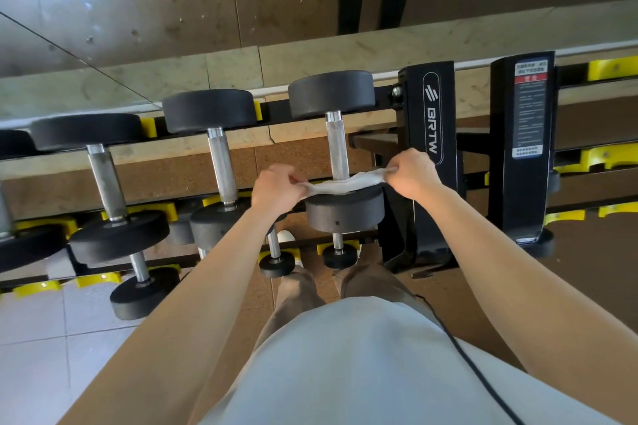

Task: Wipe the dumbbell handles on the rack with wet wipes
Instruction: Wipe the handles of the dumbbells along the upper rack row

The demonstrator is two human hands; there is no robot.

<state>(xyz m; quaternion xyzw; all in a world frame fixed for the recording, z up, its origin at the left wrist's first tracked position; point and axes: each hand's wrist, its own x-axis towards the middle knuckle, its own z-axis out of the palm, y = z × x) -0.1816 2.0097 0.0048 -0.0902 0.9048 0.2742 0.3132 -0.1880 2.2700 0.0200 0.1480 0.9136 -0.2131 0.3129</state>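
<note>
Black steel rack (429, 162) with yellow cradles (148, 126) carries rows of dumbbells. The rightmost dumbbell (331, 93) on the top tier sits just beside the rack's upright, its knurled metal handle (336, 148) pointing away from the person. The left hand (276, 188) pinches one end of a white wet wipe (345, 185) and the right hand (414, 172) pinches the other end. The wipe is stretched across the near end of that handle, touching the near weight head.
</note>
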